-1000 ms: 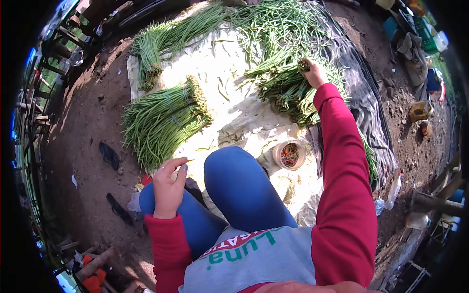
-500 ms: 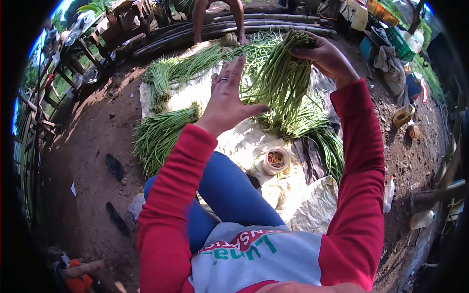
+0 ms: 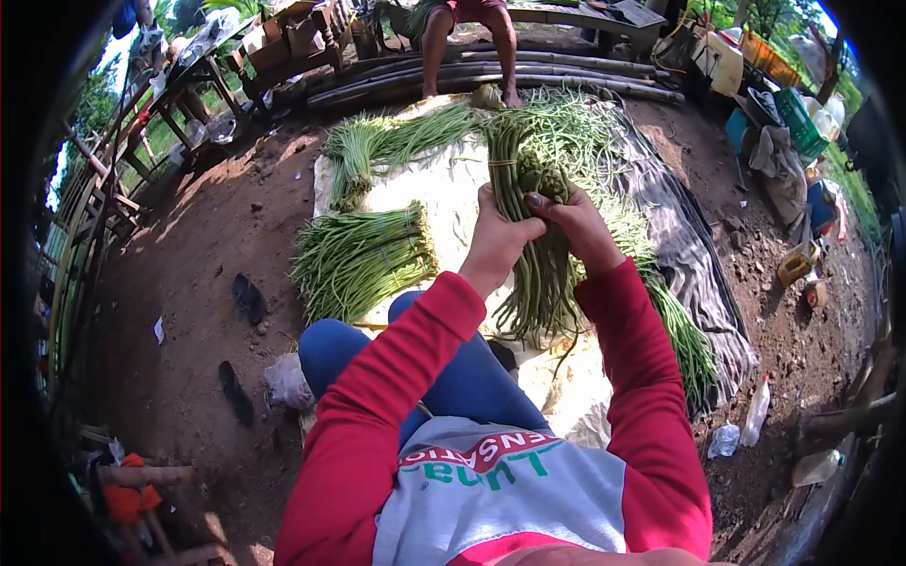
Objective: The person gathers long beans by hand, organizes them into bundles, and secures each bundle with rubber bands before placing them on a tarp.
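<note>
A bundle of long green beans [image 3: 543, 288] hangs between my two hands above the cloth. My left hand [image 3: 502, 236] is closed round a part of the bundle that has a band near its top. On the other side my right hand [image 3: 578, 224] grips the beans, its thumb close to the left one. A tied stack of beans [image 3: 363, 259] lies on the pale cloth [image 3: 462, 179] to the left, with another bundle [image 3: 351, 160] behind it. Loose beans [image 3: 576, 132] are spread farther back.
Across the cloth, a person's bare legs [image 3: 436, 52] stand by bamboo poles [image 3: 566, 71]. Dark sandals [image 3: 248, 299] lie on the soil at left. Plastic bottles [image 3: 756, 413] and a yellow container [image 3: 797, 263] are at right. A green crate [image 3: 800, 123] stands farther back.
The raised bundle has come down and toward the middle. My left hand, open and empty before, is now closed on it beside my right hand. The view has shifted, and the bundle now hides the jar.
</note>
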`<state>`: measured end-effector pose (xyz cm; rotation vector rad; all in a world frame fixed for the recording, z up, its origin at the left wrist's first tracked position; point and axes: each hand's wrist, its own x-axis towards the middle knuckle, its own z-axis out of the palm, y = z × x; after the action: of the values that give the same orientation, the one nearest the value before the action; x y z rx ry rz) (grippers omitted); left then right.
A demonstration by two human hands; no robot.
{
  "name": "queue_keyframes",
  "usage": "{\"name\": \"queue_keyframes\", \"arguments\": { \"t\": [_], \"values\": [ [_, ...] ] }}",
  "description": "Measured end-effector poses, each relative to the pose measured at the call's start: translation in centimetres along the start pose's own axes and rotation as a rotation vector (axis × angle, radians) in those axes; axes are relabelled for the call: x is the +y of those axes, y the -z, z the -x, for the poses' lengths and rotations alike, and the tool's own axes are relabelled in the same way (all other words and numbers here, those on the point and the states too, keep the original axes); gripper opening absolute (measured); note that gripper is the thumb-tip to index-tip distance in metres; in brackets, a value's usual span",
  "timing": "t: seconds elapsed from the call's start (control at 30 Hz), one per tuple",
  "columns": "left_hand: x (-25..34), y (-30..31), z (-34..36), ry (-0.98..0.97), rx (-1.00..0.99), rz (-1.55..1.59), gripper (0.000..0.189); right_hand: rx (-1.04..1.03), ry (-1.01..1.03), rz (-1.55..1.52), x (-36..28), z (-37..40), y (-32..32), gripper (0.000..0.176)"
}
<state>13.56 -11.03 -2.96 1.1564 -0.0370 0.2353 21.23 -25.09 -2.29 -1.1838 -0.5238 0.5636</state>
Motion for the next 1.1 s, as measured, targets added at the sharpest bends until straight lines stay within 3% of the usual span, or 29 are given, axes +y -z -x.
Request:
{"name": "queue_keyframes", "arguments": {
  "t": [0.1,0.27,0.33,0.43,0.53,0.63,0.7,0.77,0.83,0.9,0.97,1.0,1.03,1.1],
  "values": [
    [-0.7,-1.3,1.6,-0.005,0.009,0.135,0.060,0.069,0.066,0.155,-1.0,1.0,-1.2,0.030],
    [0.7,-3.9,7.1,0.058,0.071,0.575,0.050,-0.002,-0.020,0.281,-5.1,2.3,-3.9,0.030],
    [1.1,-3.1,9.2,0.067,0.128,0.678,0.049,-0.174,-0.147,0.546,-5.9,1.8,-5.1,0.030],
    [2.9,0.9,13.0,0.186,0.137,0.793,0.048,-0.368,-0.254,0.562,-3.6,0.6,-8.8,0.033],
    [2.0,8.1,16.8,0.272,0.298,0.480,0.046,-0.480,-0.416,0.480,2.8,-1.0,-12.4,0.033],
    [2.3,13.6,20.0,0.143,0.510,0.394,0.048,-0.653,-0.485,0.554,9.5,-1.9,-16.6,0.038],
    [2.4,15.0,22.3,0.072,0.683,0.265,0.053,-0.776,-0.316,0.504,11.9,-1.4,-19.4,0.040],
    [2.6,16.6,24.3,0.001,0.699,0.192,0.070,-0.798,-0.349,0.611,12.6,-1.4,-21.8,0.057],
    [3.5,17.6,25.7,-0.051,0.731,-0.239,0.098,-0.727,-0.124,0.546,15.4,-0.5,-23.4,0.078],
    [3.7,18.9,26.0,-0.211,0.614,-0.444,0.098,-0.718,-0.330,0.333,15.7,0.1,-25.3,0.092],
    [4.1,20.4,26.1,-0.190,0.473,-0.983,0.084,-0.731,-0.210,0.259,15.3,1.2,-26.0,0.093],
    [4.1,20.3,26.0,-0.172,0.481,-1.068,0.056,-0.702,-0.210,0.218,15.6,1.4,-25.9,0.092],
    [4.4,20.1,25.7,-0.169,0.461,-1.068,0.056,-0.723,-0.161,0.159,15.2,1.2,-25.1,0.088],
    [5.0,19.9,25.0,-0.022,0.496,-1.054,0.037,-0.802,-0.231,0.108,13.4,-0.1,-21.8,0.082]
  ]
}}
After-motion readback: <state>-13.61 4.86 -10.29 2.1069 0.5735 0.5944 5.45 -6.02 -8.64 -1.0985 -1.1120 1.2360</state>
